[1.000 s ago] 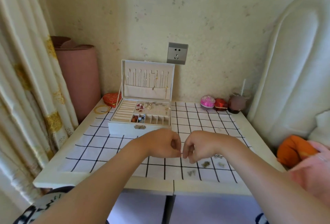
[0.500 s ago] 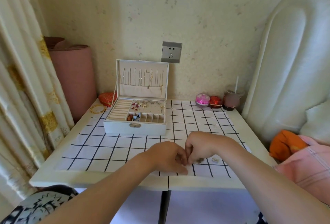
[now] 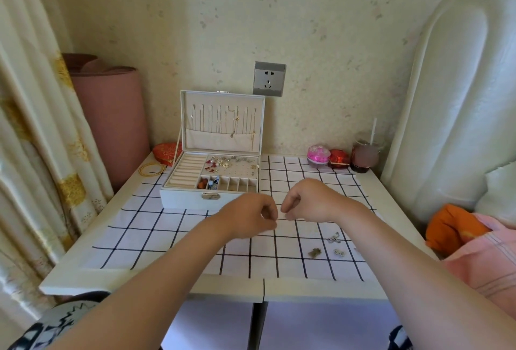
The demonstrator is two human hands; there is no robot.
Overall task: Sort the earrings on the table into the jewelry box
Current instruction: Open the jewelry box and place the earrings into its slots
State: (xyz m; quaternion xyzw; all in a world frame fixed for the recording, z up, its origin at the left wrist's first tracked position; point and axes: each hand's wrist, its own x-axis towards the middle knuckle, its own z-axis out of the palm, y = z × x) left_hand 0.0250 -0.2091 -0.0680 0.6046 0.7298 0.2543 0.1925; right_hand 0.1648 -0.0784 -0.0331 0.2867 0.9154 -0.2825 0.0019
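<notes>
Earrings (image 3: 334,238) — loose near our right forearm; left hand (image 3: 249,217) and right hand (image 3: 304,201) pinched close, contents indiscernible, before open jewelry box (image 3: 209,182) — probably fastening one.

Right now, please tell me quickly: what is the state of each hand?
Left hand: fingers curled and pinched; whether it holds something cannot be told.
Right hand: fingers curled and pinched; anything held is too small to see.
</notes>
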